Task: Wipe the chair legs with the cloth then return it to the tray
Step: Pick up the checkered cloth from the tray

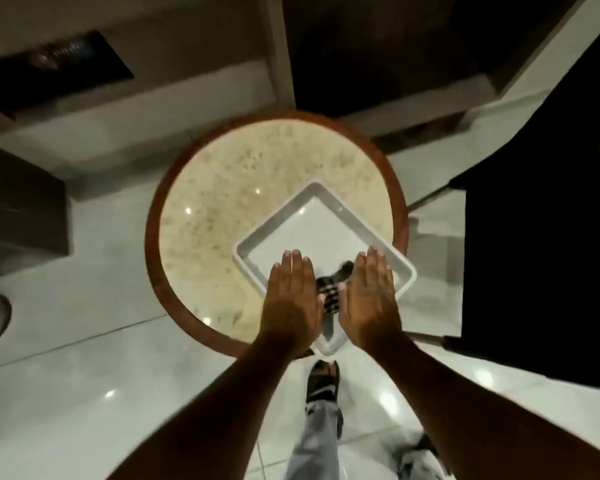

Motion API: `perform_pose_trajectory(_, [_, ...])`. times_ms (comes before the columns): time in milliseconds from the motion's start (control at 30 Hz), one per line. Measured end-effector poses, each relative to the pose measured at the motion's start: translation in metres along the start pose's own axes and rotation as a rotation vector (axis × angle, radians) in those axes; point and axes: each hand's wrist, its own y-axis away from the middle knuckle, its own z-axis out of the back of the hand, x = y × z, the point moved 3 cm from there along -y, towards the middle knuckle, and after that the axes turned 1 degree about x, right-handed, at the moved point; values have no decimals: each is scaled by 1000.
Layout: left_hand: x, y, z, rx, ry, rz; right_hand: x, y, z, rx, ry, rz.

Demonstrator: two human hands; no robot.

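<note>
A white square tray (314,197) sits cornerwise on a round table. In its near corner lies a dark striped cloth (331,289), seen only in the gap between my hands. My left hand (291,299) and my right hand (369,296) hover flat, palms down, side by side above the tray's near part, fingers stretched out, holding nothing. The cloth's full extent is hidden under my hands. No chair legs can be made out for certain.
The round table (222,202) has a speckled beige top and a brown rim. A black chair or seat (534,237) stands to the right. My sandalled foot (323,382) stands on the glossy tiled floor. A dark cabinet (21,202) is at the left.
</note>
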Motion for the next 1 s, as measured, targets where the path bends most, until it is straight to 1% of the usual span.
perform_pose_trajectory(67, [-2, -10, -18, 118, 45, 4, -8, -14, -15, -31, -11, -75])
perform_pose_trajectory(167, [-2, -24, -38, 225, 11, 3, -13, -37, -30, 67, -34, -204])
perform_pose_trajectory(233, [-1, -34, -37, 258, 44, 53, -14, -49, -32, 107, -83, -305])
perform_pose_trajectory(300, [1, -48, -30, 270, 129, 96, -15, -57, -27, 152, -185, -366])
perform_pose_trajectory(367, [5, -57, -19, 319, 342, 140, -20, -59, -15, 171, -297, -372])
perform_pose_trajectory(433, [9, -52, 1, 338, 609, 161, -30, -43, 9, 123, -471, -403])
perform_pose_trajectory(500, [1, -33, 25, 337, 858, 126, -46, -3, 42, 3, -649, -376])
perform_pose_trajectory(533, [-5, -16, 32, 371, 998, 80, -52, 23, 58, -71, -710, -327])
perform_pose_trajectory(567, [-21, 3, 38, 434, 1119, 4, -62, 55, 74, -130, -750, -285])
perform_pose_trajectory(600, [-40, 21, 46, 518, 1189, -68, -76, 89, 89, -154, -764, -274])
perform_pose_trajectory(667, [-90, 50, 58, 659, 1169, -170, -114, 159, 110, -134, -850, -362])
perform_pose_trajectory(700, [-115, 59, 65, 698, 1129, -220, -135, 189, 115, -144, -891, -411])
perform_pose_trajectory(733, [-148, 66, 68, 733, 1083, -274, -163, 219, 119, -199, -909, -456])
perform_pose_trajectory(800, [-223, 77, 66, 815, 1062, -326, -220, 269, 122, -353, -939, -554])
perform_pose_trajectory(867, [-300, 94, 61, 917, 1030, -371, -275, 300, 110, -499, -1072, -710])
perform_pose_trajectory(900, [-341, 101, 56, 930, 1018, -377, -303, 312, 100, -565, -1102, -800])
perform_pose_trajectory(967, [-417, 103, 39, 895, 1041, -353, -355, 326, 81, -650, -1020, -955])
perform_pose_trajectory(1000, [-452, 100, 30, 875, 1027, -369, -378, 330, 70, -683, -1071, -1044])
